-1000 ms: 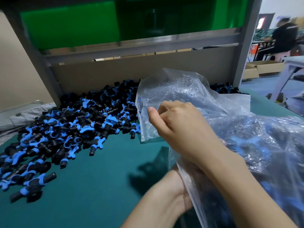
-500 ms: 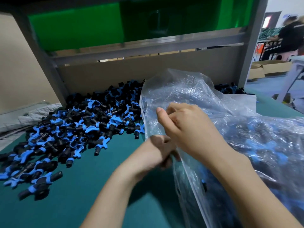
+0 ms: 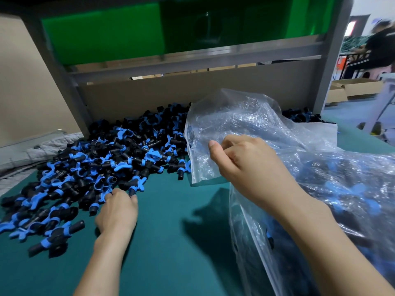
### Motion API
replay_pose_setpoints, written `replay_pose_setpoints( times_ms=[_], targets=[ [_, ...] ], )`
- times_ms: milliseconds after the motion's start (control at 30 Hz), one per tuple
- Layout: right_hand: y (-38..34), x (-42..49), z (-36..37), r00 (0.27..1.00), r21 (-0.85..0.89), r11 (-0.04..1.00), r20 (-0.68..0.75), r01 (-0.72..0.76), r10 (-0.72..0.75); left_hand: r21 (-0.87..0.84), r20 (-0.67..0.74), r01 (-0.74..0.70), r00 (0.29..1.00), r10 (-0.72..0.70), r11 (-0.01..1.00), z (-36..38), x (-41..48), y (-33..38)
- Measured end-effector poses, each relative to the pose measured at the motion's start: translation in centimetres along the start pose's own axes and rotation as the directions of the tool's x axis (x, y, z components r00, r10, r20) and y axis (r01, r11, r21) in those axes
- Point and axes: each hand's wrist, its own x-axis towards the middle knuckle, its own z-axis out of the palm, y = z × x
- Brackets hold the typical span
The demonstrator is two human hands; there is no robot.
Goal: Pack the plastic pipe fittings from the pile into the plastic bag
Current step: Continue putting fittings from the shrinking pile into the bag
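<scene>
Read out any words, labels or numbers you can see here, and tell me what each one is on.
No text can be read.
The bag, fittings, green panel and cardboard boxes show no print.
The background at far right is too blurred to tell.

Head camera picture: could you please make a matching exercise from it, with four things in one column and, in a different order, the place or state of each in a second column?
Column 1
1. left hand
2. right hand
3. pile of fittings
4. plastic bag

Column 2
A. stands on the right, with black and blue parts inside
B. grips the bag's upper edge
C. lies loose on the left of the green table
D. touches the near edge of the pile

Right pairs: 1-D, 2-B, 3-C, 4-A
</scene>
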Motion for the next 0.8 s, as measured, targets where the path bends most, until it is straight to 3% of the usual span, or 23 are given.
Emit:
replay_pose_setpoints(
  times_ms=[133, 233, 300, 367, 433, 667, 800],
  targets=[
    [0.0, 0.0, 0.0, 1.000, -0.001, 1.000, -0.004, -0.002, 0.002, -0.079, -0.129, -0.091, 0.988, 0.080, 0.993, -1.2, -0.4, 0.7],
    [0.1, 0.0, 0.0, 1.000, -0.010, 1.000, -0.002, 0.001, -0.001, -0.166, -0.223, -0.240, 0.954, 0.201, 0.957, -4.1, -0.8, 2.0],
    [0.1, 0.0, 0.1, 1.000, -0.010, 1.000, -0.001, 0.001, -0.001, -0.370, -0.187, -0.352, 0.935, 0.302, 0.860, -5.5, -1.6, 3.4],
    [0.2, 0.0, 0.1, 1.000, -0.004, 1.000, 0.002, -0.001, 0.001, -0.642, -0.102, -0.340, 0.926, 0.363, 0.687, -6.1, -2.9, 4.8],
    [0.2, 0.0, 0.1, 1.000, 0.003, 1.000, -0.001, -0.004, 0.004, -0.783, -0.034, -0.301, 0.895, 0.446, 0.544, -6.2, -4.3, 6.1],
    [0.1, 0.1, -0.1, 1.000, 0.004, 1.000, -0.001, -0.002, 0.002, -0.822, -0.089, -0.439, 0.727, 0.681, 0.361, -6.2, -6.2, 7.7],
    [0.3, 0.1, -0.1, 1.000, 0.002, 1.000, -0.001, -0.004, 0.004, -0.840, -0.125, -0.438, 0.730, 0.672, 0.319, -6.5, -6.4, 7.7]
  ],
)
